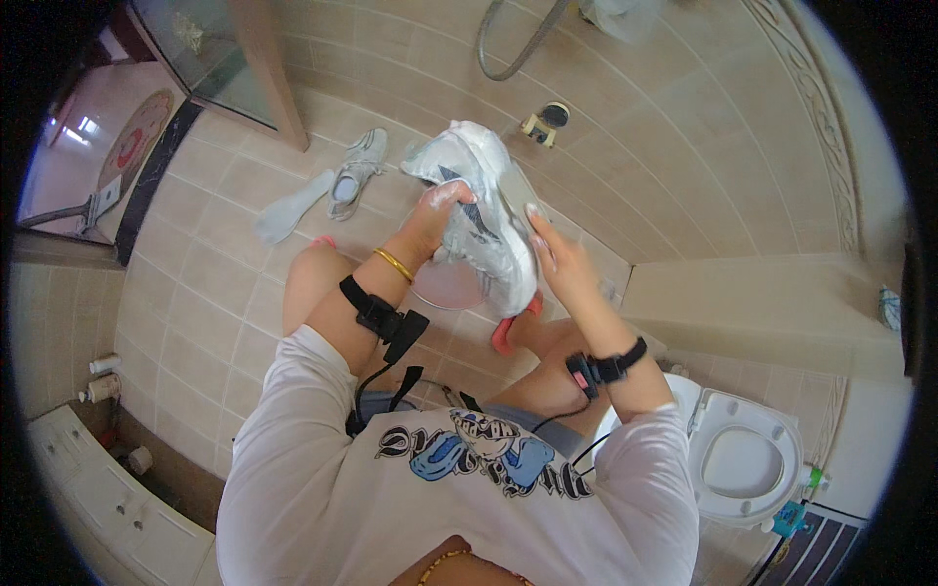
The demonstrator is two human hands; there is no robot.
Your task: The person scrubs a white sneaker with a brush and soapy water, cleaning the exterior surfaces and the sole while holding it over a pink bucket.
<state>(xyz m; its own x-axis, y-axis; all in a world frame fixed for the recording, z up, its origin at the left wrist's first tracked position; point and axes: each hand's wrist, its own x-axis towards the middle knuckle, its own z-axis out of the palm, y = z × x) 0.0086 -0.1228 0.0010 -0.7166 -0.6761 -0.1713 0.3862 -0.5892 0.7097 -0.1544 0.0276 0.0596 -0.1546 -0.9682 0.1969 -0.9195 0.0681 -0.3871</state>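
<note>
A white sneaker (480,157) with dark side stripes, wet and smeared with foam, is held up in front of me. My left hand (447,209), foamy over the thumb, grips it by its side near the opening. Along the sole edge, my right hand (560,256) lies with its fingers against the shoe, slightly blurred. Whether anything sits between its palm and the sole is hidden. Below the sneaker a pink basin (448,286) shows in part on the floor. A second light sneaker (359,172) and a pale insole (294,209) lie on the tiles further left.
A toilet (744,458) with its lid up stands at my right. A glass door (220,58) opens at the upper left, near a floor squeegee (95,205). A shower hose (506,69) hangs by the tiled wall. White cabinets (117,498) line the lower left.
</note>
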